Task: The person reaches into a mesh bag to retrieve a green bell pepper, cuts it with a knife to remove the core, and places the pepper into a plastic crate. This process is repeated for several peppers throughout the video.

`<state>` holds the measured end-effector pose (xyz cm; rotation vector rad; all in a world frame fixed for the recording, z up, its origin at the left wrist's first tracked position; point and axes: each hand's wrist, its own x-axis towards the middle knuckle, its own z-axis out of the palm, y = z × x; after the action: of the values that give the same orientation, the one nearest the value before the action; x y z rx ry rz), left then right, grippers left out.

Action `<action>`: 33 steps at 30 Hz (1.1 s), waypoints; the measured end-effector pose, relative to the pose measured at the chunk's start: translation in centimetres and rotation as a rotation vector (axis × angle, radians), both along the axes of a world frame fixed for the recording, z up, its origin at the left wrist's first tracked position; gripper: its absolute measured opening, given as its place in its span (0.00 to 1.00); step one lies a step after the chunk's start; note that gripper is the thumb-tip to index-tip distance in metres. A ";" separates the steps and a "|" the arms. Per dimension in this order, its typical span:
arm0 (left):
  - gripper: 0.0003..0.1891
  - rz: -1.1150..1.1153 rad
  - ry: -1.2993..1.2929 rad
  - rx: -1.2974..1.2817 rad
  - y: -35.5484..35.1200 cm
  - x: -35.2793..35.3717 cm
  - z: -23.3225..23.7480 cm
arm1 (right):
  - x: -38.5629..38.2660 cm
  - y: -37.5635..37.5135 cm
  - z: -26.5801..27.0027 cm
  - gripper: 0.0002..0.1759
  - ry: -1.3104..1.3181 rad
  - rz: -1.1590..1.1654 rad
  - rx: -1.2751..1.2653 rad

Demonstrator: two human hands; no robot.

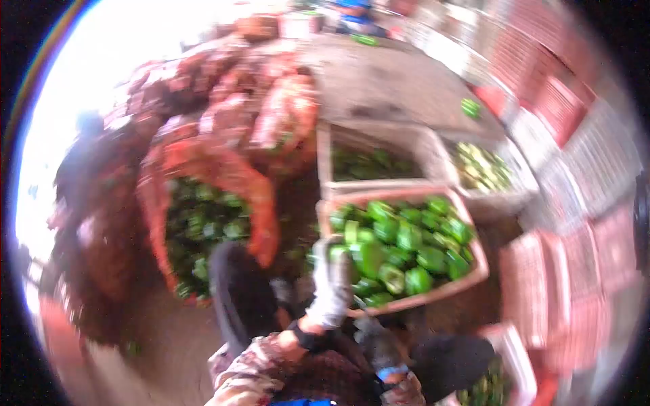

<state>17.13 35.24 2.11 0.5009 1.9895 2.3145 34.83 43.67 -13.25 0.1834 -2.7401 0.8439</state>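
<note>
My left hand [330, 284], in a whitish glove, is raised at the left edge of a pink crate [479, 268] full of green peppers [408, 237]. Its fingers point up and look wrapped round a green pepper [338, 252], though blur softens the outline. Below the crate's near edge is my right hand [379, 344] in a dark glove, closed around something thin and small that I cannot make out. An open red mesh sack [265, 196] of green peppers stands to the left, by my knee.
Behind the pink crate are a crate [325, 155] with dark green contents and a white crate [525, 193] of pale pieces. Full red sacks [223, 88] lie at the left. Stacked crates [535, 291] line the right. A person [353, 10] is at the far back.
</note>
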 end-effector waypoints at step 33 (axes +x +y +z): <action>0.27 -0.620 -1.031 0.472 12.6 1.9 -3.6 | 0.5 8.9 10.8 0.41 0.377 -0.664 -1.574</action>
<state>19.03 47.86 -1.50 -0.0935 0.6996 1.9504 35.33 52.52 -2.45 -0.7156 -1.0295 2.0259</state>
